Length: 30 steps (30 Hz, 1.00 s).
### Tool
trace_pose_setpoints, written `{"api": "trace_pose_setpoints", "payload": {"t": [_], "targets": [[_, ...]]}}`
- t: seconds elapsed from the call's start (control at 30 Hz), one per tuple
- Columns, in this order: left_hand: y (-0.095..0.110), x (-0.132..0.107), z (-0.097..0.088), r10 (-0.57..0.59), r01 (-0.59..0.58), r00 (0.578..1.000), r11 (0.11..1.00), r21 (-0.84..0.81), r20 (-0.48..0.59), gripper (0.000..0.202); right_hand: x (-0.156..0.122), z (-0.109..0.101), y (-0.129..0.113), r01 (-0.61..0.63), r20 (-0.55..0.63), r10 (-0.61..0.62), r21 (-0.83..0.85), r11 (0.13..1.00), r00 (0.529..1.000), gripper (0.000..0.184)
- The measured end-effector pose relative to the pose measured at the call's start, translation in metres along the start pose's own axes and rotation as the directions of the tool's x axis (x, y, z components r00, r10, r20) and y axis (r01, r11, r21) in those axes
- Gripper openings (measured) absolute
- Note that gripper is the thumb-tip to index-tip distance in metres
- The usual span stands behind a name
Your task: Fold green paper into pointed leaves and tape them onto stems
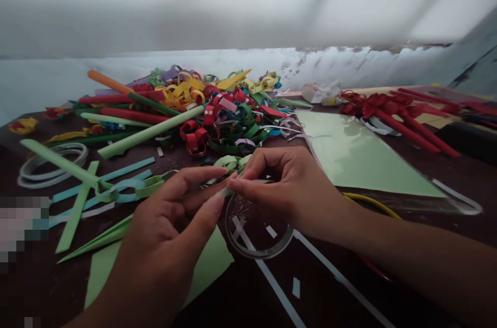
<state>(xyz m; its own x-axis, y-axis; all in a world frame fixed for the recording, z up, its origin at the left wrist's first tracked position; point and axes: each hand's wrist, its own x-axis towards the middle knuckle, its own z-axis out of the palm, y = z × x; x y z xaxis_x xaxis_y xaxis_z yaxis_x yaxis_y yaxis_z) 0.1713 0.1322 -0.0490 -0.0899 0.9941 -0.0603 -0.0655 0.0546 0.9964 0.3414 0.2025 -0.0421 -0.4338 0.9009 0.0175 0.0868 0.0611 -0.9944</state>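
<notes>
Fingertip work on paper, seen from above: my left hand (pixel 163 235) and my right hand (pixel 289 183) meet in front of me, both pinching one narrow pale-green paper strip (pixel 227 191), which lies between the two thumbs; its far end is hidden by my fingers, so I cannot be sure how it is folded. For good handling, I judge that the pinch should be light, the strip's edges kept flush, and each crease pressed flat with the thumb before either hand lets go. Just below the fingertips lies one clear round plastic ring (pixel 279 248); nearer me than the hands, two long narrow white paper strips (pixel 279 292) run towards my body, with two small white rectangular paper scraps (pixel 296 287) beside them. Pale-green rectangular paper sheets number two: one under my left hand (pixel 212 266), one beyond and to the right of my right hand (pixel 368 157). To the left of my left hand are two clear plastic hoops (pixel 42 183), one upon the other, and two flat light-green paper strips (pixel 77 211), set crosswise. Beyond both hands rises one heap of multicoloured paper loops (pixel 233 110), too tangled to count.
</notes>
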Motion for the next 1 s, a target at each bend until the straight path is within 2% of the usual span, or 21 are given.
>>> {"api": "trace_pose_setpoints", "payload": {"t": [0.17,0.37,0.63,1.0], "targets": [[0.002,0.007,0.001,-0.006,0.006,0.999,1.0,0.005,-0.039,0.04,0.0,0.001,-0.001,-0.001,0.037,0.0,0.022,1.0,0.999,0.032],[0.004,0.005,0.001,0.0,0.004,0.995,0.999,0.039,-0.102,0.039,-0.004,-0.001,-0.008,-0.047,0.064,0.05,-0.046,0.998,0.997,0.036],[0.004,0.004,-0.003,0.032,-0.015,0.989,0.993,0.115,-0.145,0.045,-0.003,-0.006,-0.01,0.097,-0.057,-0.117,-0.281,0.955,0.991,0.029],[0.002,0.0,-0.005,0.013,-0.005,0.992,0.998,0.063,-0.126,0.042,0.0,-0.008,-0.009,0.174,-0.039,-0.193,-0.29,0.941,0.98,0.022]]}}
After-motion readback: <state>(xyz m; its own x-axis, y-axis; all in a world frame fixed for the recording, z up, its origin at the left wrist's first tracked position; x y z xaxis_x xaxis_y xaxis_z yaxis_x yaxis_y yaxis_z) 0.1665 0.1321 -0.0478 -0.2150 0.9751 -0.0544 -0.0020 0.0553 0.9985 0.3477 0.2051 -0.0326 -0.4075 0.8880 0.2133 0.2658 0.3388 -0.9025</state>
